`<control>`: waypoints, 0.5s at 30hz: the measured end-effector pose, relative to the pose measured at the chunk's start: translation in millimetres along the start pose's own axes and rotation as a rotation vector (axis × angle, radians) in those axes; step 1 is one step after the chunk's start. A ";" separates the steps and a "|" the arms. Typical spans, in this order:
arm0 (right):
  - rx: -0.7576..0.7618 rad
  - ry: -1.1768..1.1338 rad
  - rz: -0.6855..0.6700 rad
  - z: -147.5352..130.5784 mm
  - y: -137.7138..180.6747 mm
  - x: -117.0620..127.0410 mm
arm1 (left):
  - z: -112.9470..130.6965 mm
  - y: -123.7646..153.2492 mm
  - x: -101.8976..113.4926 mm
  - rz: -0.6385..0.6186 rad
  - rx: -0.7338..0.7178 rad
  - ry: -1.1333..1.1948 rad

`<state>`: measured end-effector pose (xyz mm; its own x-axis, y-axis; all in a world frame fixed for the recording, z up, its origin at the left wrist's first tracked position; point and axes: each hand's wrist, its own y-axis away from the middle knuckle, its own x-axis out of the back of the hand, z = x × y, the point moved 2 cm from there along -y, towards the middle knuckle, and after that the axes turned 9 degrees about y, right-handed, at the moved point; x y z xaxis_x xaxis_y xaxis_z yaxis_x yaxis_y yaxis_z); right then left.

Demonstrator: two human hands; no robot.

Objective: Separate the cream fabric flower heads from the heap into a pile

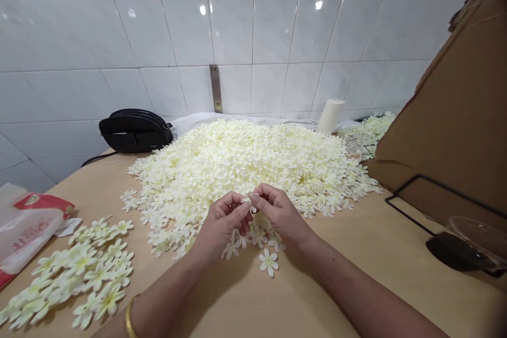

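My left hand and my right hand meet at the front of a large heap of pale yellow-white artificial flowers. Both are closed, thumbs and forefingers pinching a small white flower between them. Most of that flower is hidden by the fingertips. One loose flower lies face up on the brown tabletop, just below my right hand. A gold bangle circles my left wrist.
A looser group of flowers spreads at the left, beside a red and white plastic bag. Behind are a black pouch and a white cone. Cardboard and dark glasses stand at the right.
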<state>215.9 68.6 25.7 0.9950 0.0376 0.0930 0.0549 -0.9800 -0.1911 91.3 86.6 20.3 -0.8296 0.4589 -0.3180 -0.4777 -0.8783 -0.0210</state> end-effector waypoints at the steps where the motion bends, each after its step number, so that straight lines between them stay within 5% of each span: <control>1: 0.011 0.026 -0.010 -0.4 0.3 -0.3 | 0.6 -0.1 1.0 -0.007 -0.009 -0.001; 7: 0.019 -0.044 -0.111 -6.5 1.4 -4.6 | 1.9 0.3 3.2 0.015 -0.051 -0.031; 15: -0.017 -0.026 -0.058 -2.5 -0.1 -0.8 | 6.5 2.8 3.9 0.102 -0.139 -0.146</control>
<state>214.9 68.2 28.1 0.9920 0.0990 0.0784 0.1111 -0.9793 -0.1693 84.8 86.9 25.1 -0.9092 0.3728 -0.1852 -0.3534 -0.9264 -0.1299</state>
